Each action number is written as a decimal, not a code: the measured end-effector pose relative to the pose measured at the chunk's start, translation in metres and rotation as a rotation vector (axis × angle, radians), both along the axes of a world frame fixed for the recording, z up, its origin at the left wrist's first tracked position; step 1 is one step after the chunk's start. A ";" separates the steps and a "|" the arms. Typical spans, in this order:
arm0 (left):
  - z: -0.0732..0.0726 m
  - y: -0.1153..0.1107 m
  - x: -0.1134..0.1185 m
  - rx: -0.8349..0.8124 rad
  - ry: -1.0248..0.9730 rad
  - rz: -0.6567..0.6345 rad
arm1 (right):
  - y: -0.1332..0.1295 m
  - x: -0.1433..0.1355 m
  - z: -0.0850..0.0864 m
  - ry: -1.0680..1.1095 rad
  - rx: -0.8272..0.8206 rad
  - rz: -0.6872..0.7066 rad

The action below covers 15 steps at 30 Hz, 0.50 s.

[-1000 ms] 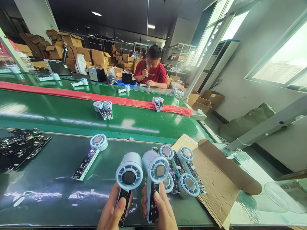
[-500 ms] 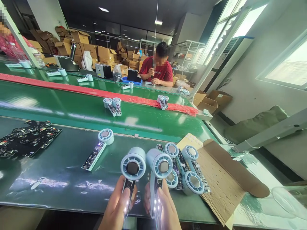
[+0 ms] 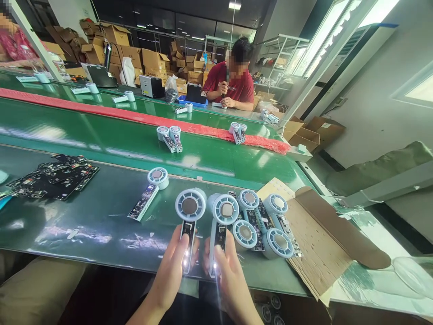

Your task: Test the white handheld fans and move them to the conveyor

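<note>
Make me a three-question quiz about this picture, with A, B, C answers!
1. Where is the pile of black boards?
A. on the table's far left
B. on the cardboard
C. in a hand

2. How many fan units are held?
A. none
B. one
C. two

3. What shows on the held units' boards?
A. small white lights glowing
B. smoke
C. water drops

Answers: 1 A, the boards lie at the left end of the table. 2 C, the left hand grips one fan unit and the right hand grips another fan unit. 3 A, bright spots glow by both thumbs.
</note>
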State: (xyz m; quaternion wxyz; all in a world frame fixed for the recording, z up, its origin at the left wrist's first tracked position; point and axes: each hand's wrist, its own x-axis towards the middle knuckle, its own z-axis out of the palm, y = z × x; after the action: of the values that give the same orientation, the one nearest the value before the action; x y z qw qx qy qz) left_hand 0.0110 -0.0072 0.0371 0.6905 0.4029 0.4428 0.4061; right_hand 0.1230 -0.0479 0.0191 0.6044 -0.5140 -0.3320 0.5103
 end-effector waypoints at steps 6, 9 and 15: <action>0.008 0.009 -0.004 -0.011 0.155 -0.127 | 0.002 -0.001 0.006 -0.047 -0.103 0.025; 0.015 0.019 -0.014 0.025 0.288 -0.209 | 0.004 0.003 0.002 -0.199 -0.089 0.059; 0.019 0.041 -0.035 0.169 0.720 -0.300 | 0.013 -0.002 -0.007 -0.462 -0.084 -0.024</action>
State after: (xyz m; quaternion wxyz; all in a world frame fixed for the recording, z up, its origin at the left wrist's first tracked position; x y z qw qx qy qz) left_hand -0.0241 0.0335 0.0564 0.5070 0.6351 0.5579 0.1686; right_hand 0.1210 -0.0346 0.0126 0.4963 -0.6458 -0.4338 0.3852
